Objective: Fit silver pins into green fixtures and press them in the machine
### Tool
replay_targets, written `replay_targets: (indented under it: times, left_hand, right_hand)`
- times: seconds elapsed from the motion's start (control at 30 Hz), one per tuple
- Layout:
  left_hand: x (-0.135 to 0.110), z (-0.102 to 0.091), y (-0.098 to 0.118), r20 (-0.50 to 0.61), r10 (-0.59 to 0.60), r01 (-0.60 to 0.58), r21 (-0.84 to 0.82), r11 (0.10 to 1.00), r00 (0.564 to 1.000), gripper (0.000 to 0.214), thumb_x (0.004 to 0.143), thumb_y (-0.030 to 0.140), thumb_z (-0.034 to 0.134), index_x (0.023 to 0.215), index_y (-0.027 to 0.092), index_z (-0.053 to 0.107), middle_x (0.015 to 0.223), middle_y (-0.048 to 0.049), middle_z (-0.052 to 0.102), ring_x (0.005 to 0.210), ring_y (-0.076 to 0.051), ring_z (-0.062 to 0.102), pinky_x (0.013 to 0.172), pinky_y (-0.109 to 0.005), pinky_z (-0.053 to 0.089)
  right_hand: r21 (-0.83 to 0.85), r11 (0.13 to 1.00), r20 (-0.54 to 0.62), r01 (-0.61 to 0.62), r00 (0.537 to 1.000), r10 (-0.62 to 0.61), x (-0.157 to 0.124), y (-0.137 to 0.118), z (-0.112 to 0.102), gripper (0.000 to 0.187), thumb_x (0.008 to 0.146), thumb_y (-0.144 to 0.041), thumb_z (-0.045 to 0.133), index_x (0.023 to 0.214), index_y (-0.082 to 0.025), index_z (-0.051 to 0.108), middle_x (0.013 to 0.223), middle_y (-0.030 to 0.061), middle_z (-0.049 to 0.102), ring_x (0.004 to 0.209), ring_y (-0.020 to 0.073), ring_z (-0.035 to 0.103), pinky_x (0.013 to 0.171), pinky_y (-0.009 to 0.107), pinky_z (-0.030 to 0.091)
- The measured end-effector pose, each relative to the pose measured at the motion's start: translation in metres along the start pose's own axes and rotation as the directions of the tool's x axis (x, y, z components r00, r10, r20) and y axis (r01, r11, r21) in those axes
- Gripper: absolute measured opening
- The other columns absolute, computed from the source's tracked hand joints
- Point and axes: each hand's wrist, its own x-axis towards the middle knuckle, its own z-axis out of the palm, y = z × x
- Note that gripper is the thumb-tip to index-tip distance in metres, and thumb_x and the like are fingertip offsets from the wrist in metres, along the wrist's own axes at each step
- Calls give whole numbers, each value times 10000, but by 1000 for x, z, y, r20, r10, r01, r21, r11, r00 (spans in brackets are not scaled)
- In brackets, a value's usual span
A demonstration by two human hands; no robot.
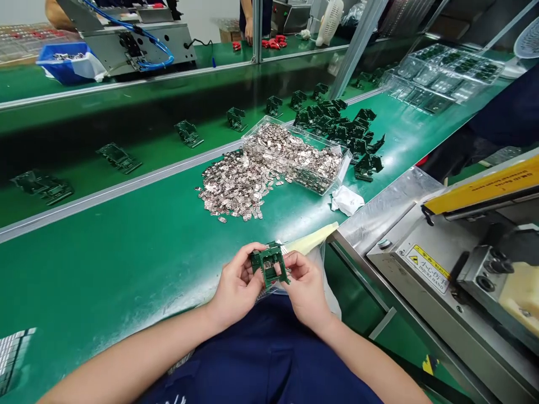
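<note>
fingers of the left hand [236, 289] and right hand [305, 292] clamp a dark green plastic holder [269, 265] at bottom centre. at mid-frame, many loose metal pieces [233, 188] lie beside a full clear plastic box [320, 182]; more green holders [341, 128] sit grouped beyond it.
</note>
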Motion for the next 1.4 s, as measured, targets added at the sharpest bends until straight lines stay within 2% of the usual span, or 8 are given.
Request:
replay_targets:
  times: [0.27, 0.4, 0.47, 0.57, 0.73, 0.93, 1.17, 1.4]
  left_hand:
    - [10, 21, -8, 142, -53, 60, -45, 997, 988, 372, 841, 302, 642, 1168, 197, 500, 864, -30, 646, 706, -132, 643, 600, -221, 563]
    - [30, 30, -21, 20, -18, 20, -99, 995, 1000, 422, 821, 328, 667, 1167, 199, 463, 1005, -69, 643, 883, -179, 672, 641, -245, 604]
    - [40, 35, -25, -42, -9, 3, -136, 991, 999, 438, 804, 341, 685, 1144, 197, 449, 1020, -70, 640, 891, -183, 677, 655, -267, 618]
    - [49, 41, -27, -54, 6, -15, -159, 987, 999, 464, 787, 351, 699, 1135, 197, 434, 997, -60, 643, 875, -183, 689, 673, -281, 625]
    - [49, 45, -26, -75, -2, -7, -128, 992, 997, 464, 787, 365, 692, 1124, 196, 423, 1015, -78, 651, 827, -186, 707, 636, -265, 619]
    - [47, 45, -30, -69, 47, -52, -63, 997, 996, 429, 830, 319, 648, 1186, 206, 436, 964, -47, 638, 729, -133, 681, 593, -212, 588]
    - [47, 43, -34, -96, 86, -83, 30, 996, 992, 414, 836, 323, 640, 1199, 213, 476, 1043, -60, 624, 847, -152, 657, 535, -166, 543]
    - [49, 44, -39, -110, 120, -104, 140, 985, 987, 392, 857, 243, 595, 1233, 219, 485, 877, -18, 630, 652, -109, 616, 563, -195, 539]
  right_hand:
    - [51, 999, -66, 19, 998, -16, -10, 5, -28, 301, 745, -446, 767, 745, -203, 590, 708, 8, 602, 630, 173, 605, 615, 313, 551]
    - [-7, 1000, -170, -10, 985, 9, -17, 28, -53, 321, 816, -501, 694, 840, -188, 626, 778, 11, 596, 648, 148, 588, 630, 294, 554]
    - [-87, 993, -118, -75, 991, 64, -18, 41, -59, 382, 809, -552, 673, 825, -173, 634, 746, 18, 599, 633, 149, 565, 607, 287, 537]
    - [-163, 984, -14, -71, 997, 69, -15, 56, -55, 437, 802, -601, 645, 812, -164, 629, 717, 26, 613, 635, 159, 561, 603, 283, 505]
    - [-186, 983, -37, 5, 999, -12, -4, 63, -44, 455, 854, -607, 576, 705, -177, 583, 632, 19, 592, 595, 158, 540, 579, 273, 461]
    - [-246, 968, -39, 59, 997, -70, -6, 66, -45, 445, 918, -559, 501, 703, -181, 595, 613, 22, 583, 546, 153, 509, 532, 268, 422]
    - [-483, 848, 7, 218, 970, -245, -13, 60, -50, 425, 976, -448, 430, 656, -203, 562, 629, 24, 544, 617, 175, 523, 621, 309, 422]
    - [-631, 708, 153, 317, 946, -287, -24, 67, -56, 376, 983, -368, 376, 669, -219, 520, 615, 28, 481, 600, 190, 478, 592, 325, 388]
